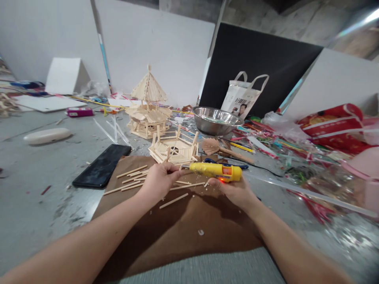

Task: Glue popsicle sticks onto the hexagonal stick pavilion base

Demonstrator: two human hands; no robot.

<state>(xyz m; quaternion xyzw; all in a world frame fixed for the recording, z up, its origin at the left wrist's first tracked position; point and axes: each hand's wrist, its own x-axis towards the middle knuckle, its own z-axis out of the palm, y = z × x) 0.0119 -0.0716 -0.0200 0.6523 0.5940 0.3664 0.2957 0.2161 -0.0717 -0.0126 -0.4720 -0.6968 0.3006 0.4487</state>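
Note:
My right hand (237,193) is wrapped around a yellow hot glue gun (207,169), its red light glowing and its nozzle pointing left. Close to that nozzle, the fingers of my left hand (158,181) are pinched together; what they hold is hidden. Just beyond stands a low wooden stick frame (174,148) with upright posts, one post rising right behind my left fingers. Several loose wooden sticks (133,177) lie beside and beneath my left hand on a brown sheet (207,221). Another short stick (173,200) lies nearer to me.
Behind the frame stands a stick pavilion (149,106) with a pointed roof. A black phone (102,165) lies at the left, near a white oval case (47,136). A steel bowl (217,120), a white bag (242,96) and heaped plastic scraps (325,185) fill the back and right.

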